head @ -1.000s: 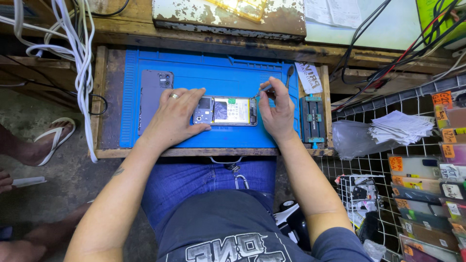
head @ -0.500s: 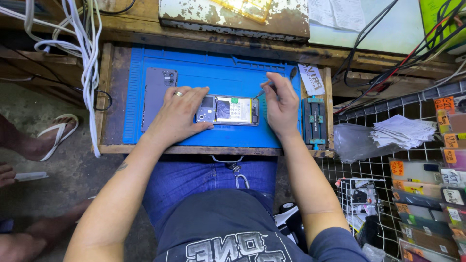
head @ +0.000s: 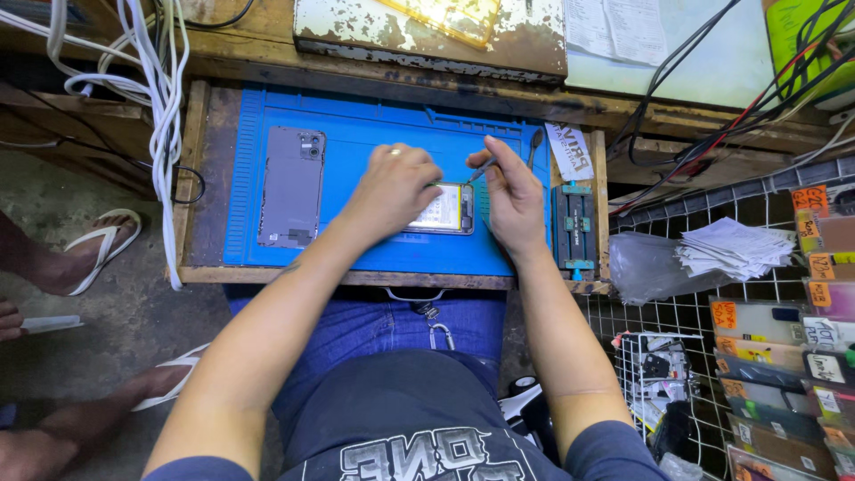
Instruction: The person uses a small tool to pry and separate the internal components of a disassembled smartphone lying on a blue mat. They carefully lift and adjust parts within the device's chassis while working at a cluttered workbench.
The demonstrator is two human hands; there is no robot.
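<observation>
The opened phone (head: 443, 210) lies on the blue mat (head: 374, 125) of the counter (head: 200, 178), its long axis running across from one hand to the other. The left hand (head: 392, 187) rests flat on its left half, fingers spread and pressing it down rather than gripping. The right hand (head: 512, 200) sits just beyond the phone's right end, pinching a thin metal tool (head: 482, 167) whose tip points down toward that near corner. A detached grey back cover (head: 292, 185) lies well to the left of the left hand, lengthwise away from the body.
</observation>
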